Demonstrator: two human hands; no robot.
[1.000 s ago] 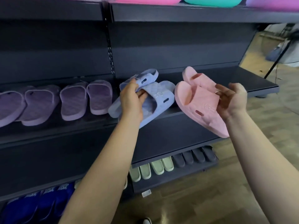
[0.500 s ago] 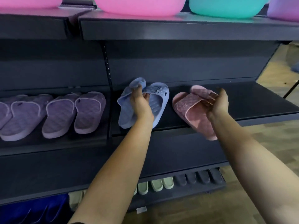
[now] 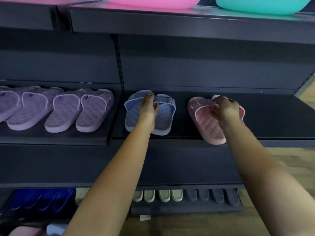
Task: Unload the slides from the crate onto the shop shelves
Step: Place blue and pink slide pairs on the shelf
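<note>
A pair of light blue quilted slides [image 3: 164, 118] lies flat on the dark middle shelf [image 3: 272, 116], side by side. My left hand [image 3: 150, 104] grips their straps where the two meet. To the right, a pair of pink quilted slides [image 3: 207, 123] rests on the same shelf, heels at the front edge. My right hand [image 3: 225, 108] holds the pink straps with curled fingers and hides most of the right pink slide. At the bottom left corner, pink and pale blue slides [image 3: 34, 229] show blurred; no crate can be made out.
Several purple slides [image 3: 76, 111] line the shelf section to the left. Pink [image 3: 153, 2] and teal [image 3: 262, 5] basins sit on the top shelf. The bottom shelf holds dark blue [image 3: 42, 200], cream [image 3: 163, 195] and grey slides [image 3: 213, 195]. Wooden floor lies to the right.
Both pairs went from tilted in the air to lying flat on the middle shelf. Both hands followed them down, still holding the straps. The camera has moved closer.
</note>
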